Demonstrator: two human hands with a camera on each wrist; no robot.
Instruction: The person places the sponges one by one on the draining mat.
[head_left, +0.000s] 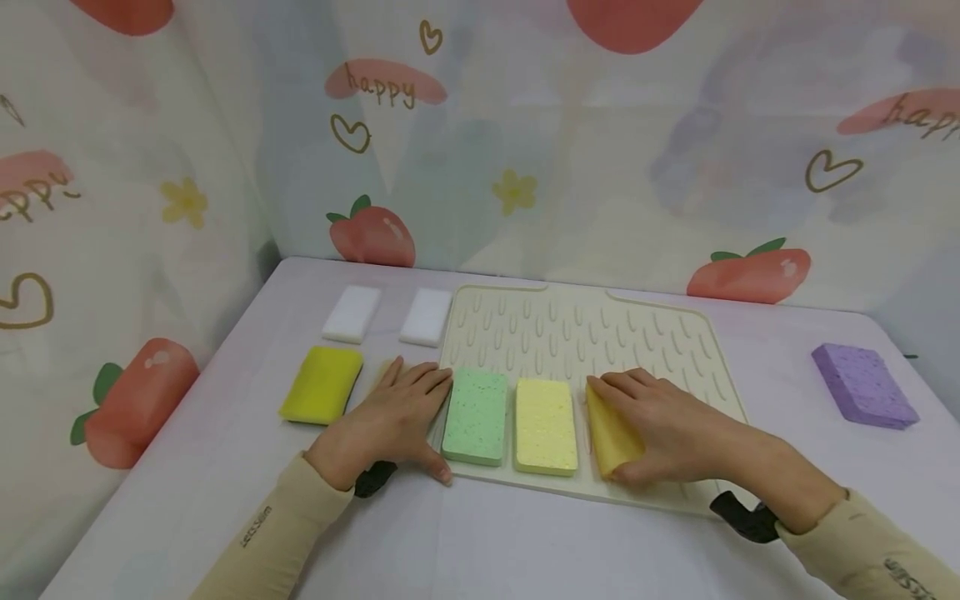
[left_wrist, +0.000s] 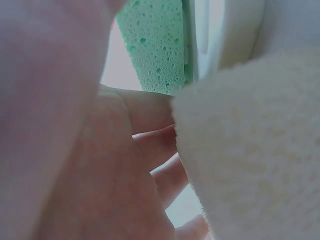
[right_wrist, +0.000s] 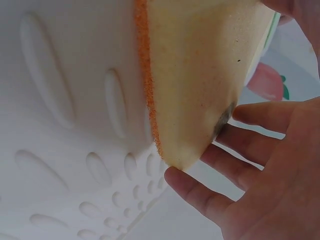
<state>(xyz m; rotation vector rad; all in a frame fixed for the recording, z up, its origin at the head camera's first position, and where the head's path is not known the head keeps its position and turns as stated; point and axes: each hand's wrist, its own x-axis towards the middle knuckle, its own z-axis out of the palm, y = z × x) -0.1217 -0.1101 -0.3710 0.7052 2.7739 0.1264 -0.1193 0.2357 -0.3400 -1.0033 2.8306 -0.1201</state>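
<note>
My right hand (head_left: 656, 429) grips an orange-yellow sponge (head_left: 609, 433) by its ends, thumb near and fingers far. It stands tilted on edge over the cream ridged mat (head_left: 558, 321). In the right wrist view this sponge (right_wrist: 195, 65) shows a pale face, an orange edge and fingertips along its rim. A light green sponge (head_left: 475, 417) and a pale yellow sponge (head_left: 546, 425) lie side by side on the mat. My left hand (head_left: 397, 417) has its fingers extended beside the green sponge, thumb apart. A pale beige porous sponge (left_wrist: 255, 150) lies by its fingers, hiding their tips in the left wrist view.
Left of the mat, a bright yellow sponge (head_left: 322, 385) lies on the white-covered table (head_left: 495, 542). Two white foam blocks, a left one (head_left: 352, 314) and a right one (head_left: 426, 317), lie farther back. A purple sponge (head_left: 864, 385) sits at the far right. A printed curtain (head_left: 480, 150) rises behind.
</note>
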